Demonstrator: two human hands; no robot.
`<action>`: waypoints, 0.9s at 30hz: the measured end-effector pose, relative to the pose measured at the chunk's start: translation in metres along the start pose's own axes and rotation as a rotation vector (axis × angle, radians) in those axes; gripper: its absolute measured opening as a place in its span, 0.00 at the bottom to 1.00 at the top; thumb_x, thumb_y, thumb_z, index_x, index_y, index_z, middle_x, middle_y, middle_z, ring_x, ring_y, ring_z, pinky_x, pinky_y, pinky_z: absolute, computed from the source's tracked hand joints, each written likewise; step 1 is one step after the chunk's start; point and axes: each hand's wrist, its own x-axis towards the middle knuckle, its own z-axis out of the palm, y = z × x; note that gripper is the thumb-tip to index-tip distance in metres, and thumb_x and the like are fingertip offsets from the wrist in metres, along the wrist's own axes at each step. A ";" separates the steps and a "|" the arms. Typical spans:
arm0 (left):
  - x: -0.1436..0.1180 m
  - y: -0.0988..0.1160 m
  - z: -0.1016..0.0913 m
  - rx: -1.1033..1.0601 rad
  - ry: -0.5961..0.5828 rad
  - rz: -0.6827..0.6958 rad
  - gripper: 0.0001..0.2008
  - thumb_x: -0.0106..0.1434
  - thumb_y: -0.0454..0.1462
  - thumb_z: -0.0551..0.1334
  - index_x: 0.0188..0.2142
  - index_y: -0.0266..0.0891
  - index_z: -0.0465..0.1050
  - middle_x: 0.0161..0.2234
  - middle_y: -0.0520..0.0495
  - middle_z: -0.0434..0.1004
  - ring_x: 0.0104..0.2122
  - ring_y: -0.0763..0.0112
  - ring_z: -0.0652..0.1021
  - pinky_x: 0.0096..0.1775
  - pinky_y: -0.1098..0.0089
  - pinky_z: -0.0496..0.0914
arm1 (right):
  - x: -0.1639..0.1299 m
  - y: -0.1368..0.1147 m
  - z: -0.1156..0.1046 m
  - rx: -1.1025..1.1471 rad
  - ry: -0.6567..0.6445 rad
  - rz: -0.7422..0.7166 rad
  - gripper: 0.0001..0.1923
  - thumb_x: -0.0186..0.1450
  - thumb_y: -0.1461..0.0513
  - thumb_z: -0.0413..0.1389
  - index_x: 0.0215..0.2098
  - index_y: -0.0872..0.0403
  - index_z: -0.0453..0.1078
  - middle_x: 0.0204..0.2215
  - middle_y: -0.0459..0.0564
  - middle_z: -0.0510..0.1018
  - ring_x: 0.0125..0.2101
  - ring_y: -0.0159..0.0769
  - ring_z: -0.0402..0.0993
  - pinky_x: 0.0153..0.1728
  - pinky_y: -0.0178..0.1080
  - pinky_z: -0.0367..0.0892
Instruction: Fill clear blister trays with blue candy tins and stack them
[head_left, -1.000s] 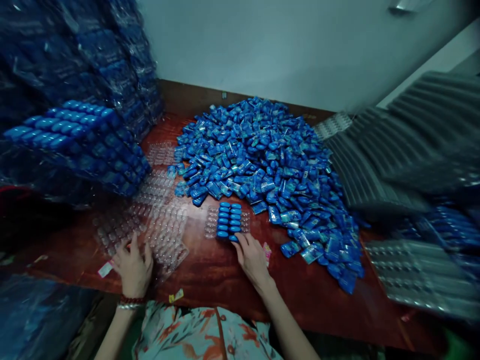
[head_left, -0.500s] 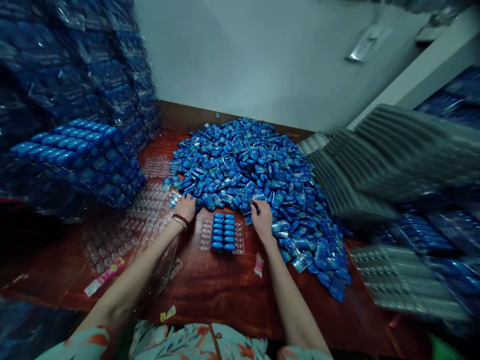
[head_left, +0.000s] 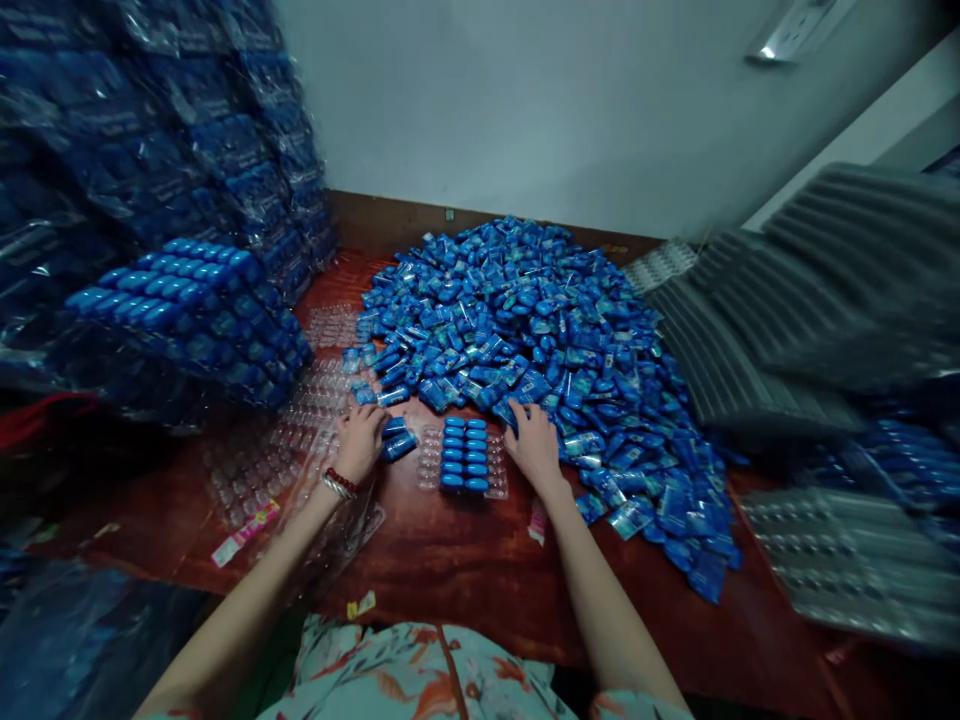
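My left hand (head_left: 361, 442), with beads on its wrist, is closed at the edge of a few small blue packets (head_left: 397, 444) lying on the table just in front of the pile. My right hand (head_left: 534, 440) has its fingers apart and bent down at the near edge of the big heap of blue packets (head_left: 517, 310). Its fingertips are partly hidden. Between the hands sits a clear plastic blister tray (head_left: 429, 462) whose two middle columns hold blue oval pieces (head_left: 465, 455). The clear outer cups on both sides show no blue pieces.
More clear trays (head_left: 315, 395) lie to the left, by a block of stacked blue packs (head_left: 202, 310). Wrapped blue packs (head_left: 150, 130) rise behind it. Grey tray stacks (head_left: 795, 300) lean at the right. A pink wrapper (head_left: 537, 522) and a pink-yellow strip (head_left: 246, 532) lie on the red-brown table (head_left: 450, 560).
My left hand has drawn back from the pile toward me, with a few blue packets beside its fingers. My right hand has shifted slightly toward the tray, its fingers spreading. The camera view has turned left.
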 end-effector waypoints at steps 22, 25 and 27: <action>0.072 0.038 0.018 -0.065 -0.168 0.005 0.15 0.64 0.41 0.54 0.46 0.35 0.67 0.43 0.39 0.70 0.41 0.60 0.73 0.40 0.66 0.67 | 0.083 0.002 -0.019 0.459 -0.207 -0.004 0.11 0.62 0.66 0.50 0.37 0.53 0.75 0.36 0.50 0.79 0.39 0.38 0.74 0.42 0.38 0.65; 0.080 0.042 0.036 -0.120 -0.192 -0.033 0.24 0.59 0.44 0.60 0.51 0.31 0.63 0.47 0.34 0.66 0.43 0.55 0.73 0.41 0.63 0.67 | 0.072 0.019 -0.024 0.428 -0.155 0.121 0.13 0.63 0.66 0.49 0.40 0.53 0.73 0.38 0.49 0.78 0.40 0.38 0.73 0.44 0.39 0.64; 0.087 0.040 0.046 -0.161 -0.210 -0.038 0.26 0.57 0.44 0.63 0.50 0.31 0.62 0.47 0.34 0.66 0.42 0.54 0.74 0.39 0.63 0.68 | 0.061 0.022 -0.026 0.405 -0.180 0.097 0.14 0.62 0.66 0.49 0.43 0.52 0.72 0.40 0.49 0.76 0.41 0.36 0.72 0.45 0.39 0.64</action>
